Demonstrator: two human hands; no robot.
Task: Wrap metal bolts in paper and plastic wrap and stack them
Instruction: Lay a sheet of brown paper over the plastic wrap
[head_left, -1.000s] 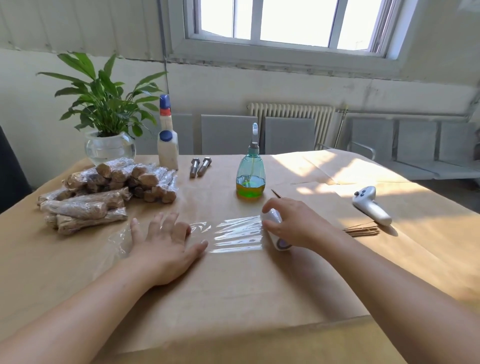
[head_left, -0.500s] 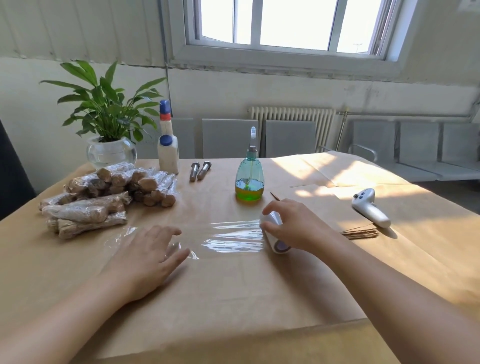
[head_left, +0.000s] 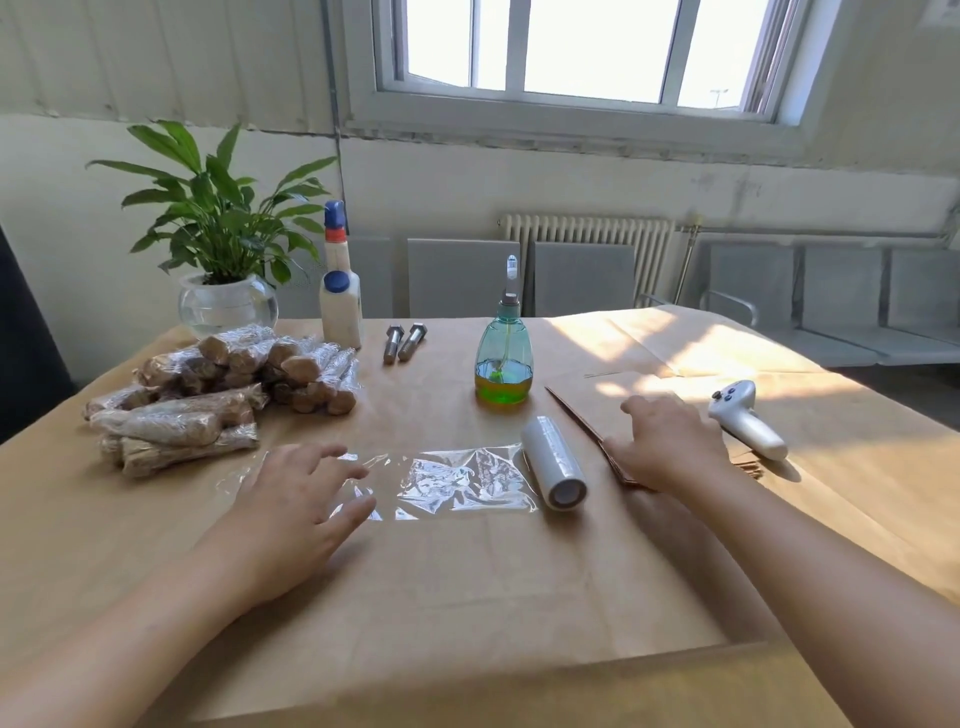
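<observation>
A white roll of plastic wrap (head_left: 555, 463), a smooth cylinder with a hollow core, lies on the brown kraft paper (head_left: 467, 582) covering the table. A crinkled, glossy clear sheet (head_left: 457, 480) runs from the roll's left side. The left hand (head_left: 296, 512) lies on that sheet's far end, fingers spread and straight. Just right of the roll, the right hand (head_left: 670, 441) rests with fingers loosely apart on thin brown paper strips (head_left: 576, 415), gripping nothing. Behind and left of the roll, two bare steel hex bolts (head_left: 404, 342) lie side by side. Farther left of the roll sits a lumpy pile of wrapped bolts (head_left: 218, 384), paper under shiny film.
</observation>
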